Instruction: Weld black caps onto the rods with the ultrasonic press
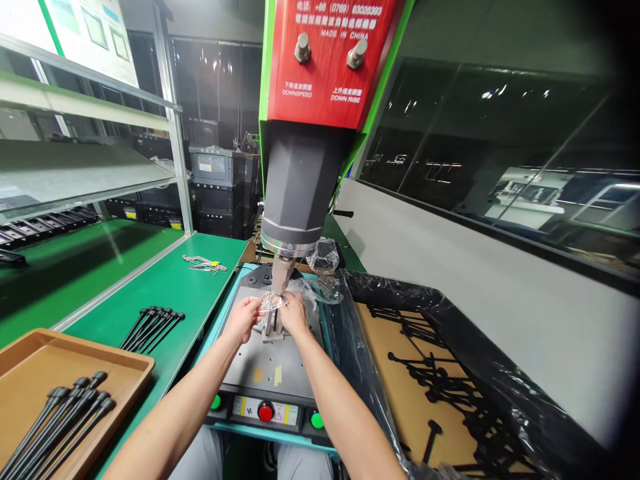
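Observation:
Both my hands are up at the metal horn (pixel 283 273) of a press-like machine, just above its metal fixture (pixel 274 330). A crumpled piece of clear plastic film (pixel 273 301) spans the gap between them, in front of the horn's lower end. My left hand (pixel 245 319) pinches the film's left side between thumb and fingers. On the other side my right hand (pixel 295 313) is closed at the film's right edge, its fingertips partly hidden by the hand itself. The fixture stands on a grey base plate (pixel 240 367). Whether anything sits in the fixture, I cannot tell.
Green buttons (pixel 317 420) and a red button (pixel 265 411) line the machine's front. At left, black rods with round heads lie on the green table (pixel 200 293) and in a brown tray (pixel 115 360); pliers (pixel 204 263) lie farther back. A plastic-lined box (pixel 380 360) of black parts stands right.

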### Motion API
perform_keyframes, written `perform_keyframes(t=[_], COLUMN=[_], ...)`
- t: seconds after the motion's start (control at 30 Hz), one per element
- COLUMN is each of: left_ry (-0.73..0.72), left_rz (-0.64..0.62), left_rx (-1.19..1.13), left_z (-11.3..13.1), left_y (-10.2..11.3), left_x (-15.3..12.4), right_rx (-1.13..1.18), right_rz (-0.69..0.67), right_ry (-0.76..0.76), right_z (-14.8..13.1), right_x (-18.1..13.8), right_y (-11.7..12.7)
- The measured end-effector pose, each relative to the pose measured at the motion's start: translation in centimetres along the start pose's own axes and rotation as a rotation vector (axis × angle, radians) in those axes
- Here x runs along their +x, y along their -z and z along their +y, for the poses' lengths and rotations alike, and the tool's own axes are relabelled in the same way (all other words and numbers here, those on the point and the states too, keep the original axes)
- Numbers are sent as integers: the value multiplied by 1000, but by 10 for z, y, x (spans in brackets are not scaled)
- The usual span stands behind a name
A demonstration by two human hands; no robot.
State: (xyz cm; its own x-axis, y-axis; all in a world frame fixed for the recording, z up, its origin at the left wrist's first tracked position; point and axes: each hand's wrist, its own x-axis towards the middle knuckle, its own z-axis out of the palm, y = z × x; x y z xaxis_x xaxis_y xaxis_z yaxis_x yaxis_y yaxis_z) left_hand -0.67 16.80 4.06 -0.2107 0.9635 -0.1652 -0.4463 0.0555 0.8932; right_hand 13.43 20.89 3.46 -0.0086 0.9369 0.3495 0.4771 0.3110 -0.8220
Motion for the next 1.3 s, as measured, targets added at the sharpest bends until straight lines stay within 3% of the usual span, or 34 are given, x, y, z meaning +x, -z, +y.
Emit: perform_keyframes(t=[0.13, 0.3, 0.4, 0.47, 0.53, 0.6, 0.7, 0.8, 0.93, 1.07, 1.17, 1.3], left_ry=[-13, 6, 28, 40, 71, 78, -19, -99, -177, -118, -17, 87], left_rz=[-9, -1, 38, 65, -26, -245, -459, -326, 61, 337, 461, 515], left_rx=[16, 101, 164, 195, 243, 342, 572, 841, 1132, 1264, 1343, 1409], left_z=[-3, -15, -21, -23, -24, -23, -14, 9, 64, 111, 123, 117], left_y=[4, 19, 33, 42, 49, 56, 67, 92, 145, 202, 235, 260], left_x=[0, -6, -24, -46, -72, -97, -115, -104, -60, -19, -2, 7], right_rx=[154, 488, 851, 927, 902, 876, 868, 842, 749, 652, 598, 573], right_rz=[-107, -334, -418, -384, -328, -289, -299, -336, -410, -470, -478, -374], right_ry=[-74, -266, -417, -427, -383, -341, -317, -334, -337, -335, -393, -560], right_z=[1, -1, -7, -14, -20, -28, -39, -47, -48, -35, -17, 13], right_x=[-14, -60, -86, -98, -106, -110, -113, -115, -121, -142, -166, -195], right_y=[9, 26, 32, 31, 23, 13, -4, -11, 0, 19, 34, 50])
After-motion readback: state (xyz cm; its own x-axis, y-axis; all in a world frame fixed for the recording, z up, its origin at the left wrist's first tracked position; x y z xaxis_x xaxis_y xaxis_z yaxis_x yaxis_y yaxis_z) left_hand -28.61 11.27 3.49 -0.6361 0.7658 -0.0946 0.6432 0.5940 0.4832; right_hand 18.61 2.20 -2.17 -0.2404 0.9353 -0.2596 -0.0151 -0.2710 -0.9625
